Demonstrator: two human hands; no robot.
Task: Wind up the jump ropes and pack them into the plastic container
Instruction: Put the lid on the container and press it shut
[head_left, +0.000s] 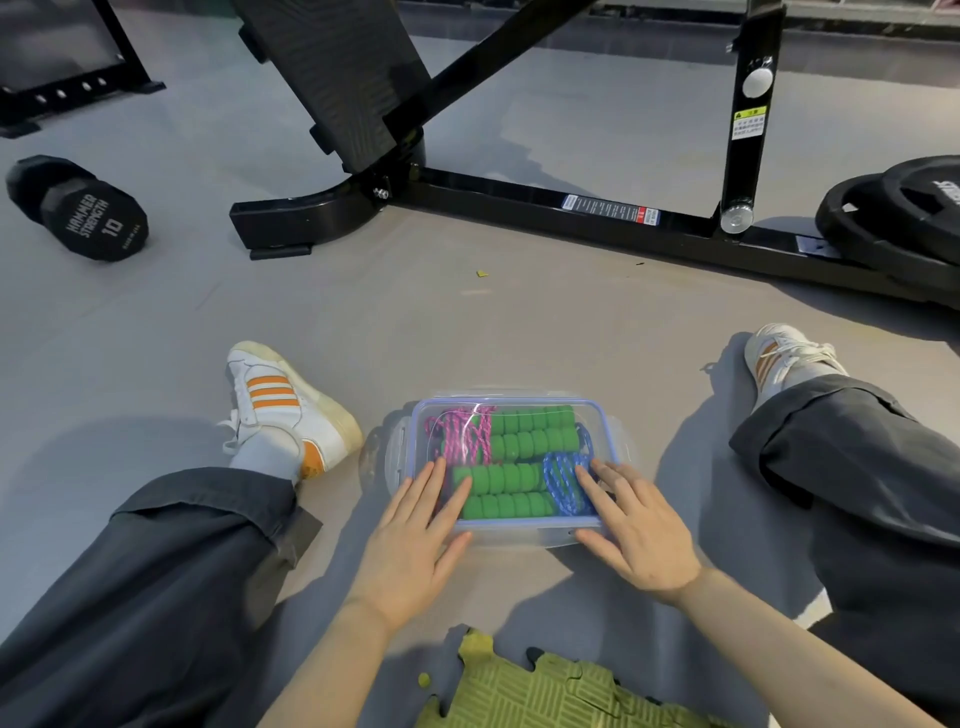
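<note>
While the left hand (415, 525) & right hand (636, 530) are pressing flat on it, fingers straight, gripping nothing, the clear plastic container w/ blue-rimmed lid (519, 401) is sitting on the grey floor (467, 322), long axis running left-right. Prob. handling light, stiff, slick; best gripping the short ends.

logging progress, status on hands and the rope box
Left hand and right hand flat on container lid, fingers straight. Pink rope and blue rope inside. Side clasps look unlatched. Nothing blocking.
</note>
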